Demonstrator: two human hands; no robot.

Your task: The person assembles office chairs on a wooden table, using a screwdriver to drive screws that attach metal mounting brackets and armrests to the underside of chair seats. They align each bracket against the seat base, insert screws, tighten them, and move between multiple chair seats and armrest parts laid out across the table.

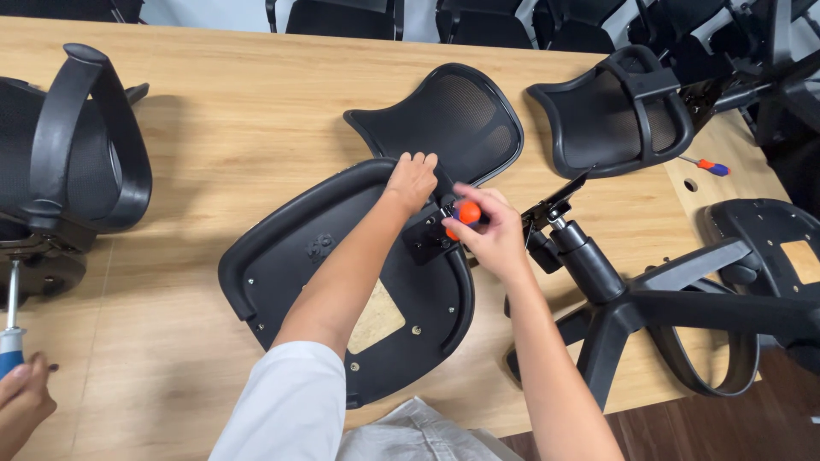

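At the far left of the wooden surface (239, 111), a black mesh chair back with a curved armrest (81, 137) lies on its side. Below it, at the picture's corner, a co-worker's hand (21, 405) closes around a blue-handled screwdriver (10, 329) whose metal shaft points up.

In front of me lies the upturned seat pan (290, 265), a broad shell of matte black plastic with rounded corners and a raised rim. Small silver screws dot its underside, and a pale square of bare chipboard shows through an opening near the middle. My left hand (412, 177) rests flat and open on the seat's far edge, fingers spread against the mesh backrest (453, 115) that meets it there; that backrest is fine black net stretched in a glossy curved frame. A black metal bracket (427, 239) sits where seat and backrest join.

My right hand (489, 232) is closed around an orange-handled screwdriver (466, 213), its tip down at the bracket.

Just right of that hand stands a black gas cylinder with a tilt mechanism on top (572, 243), rising from a star-shaped chair base (675, 299) that overhangs the surface's edge. Farther back lies a second mesh backrest (598, 119), and beside it a small red and blue screwdriver (707, 166).
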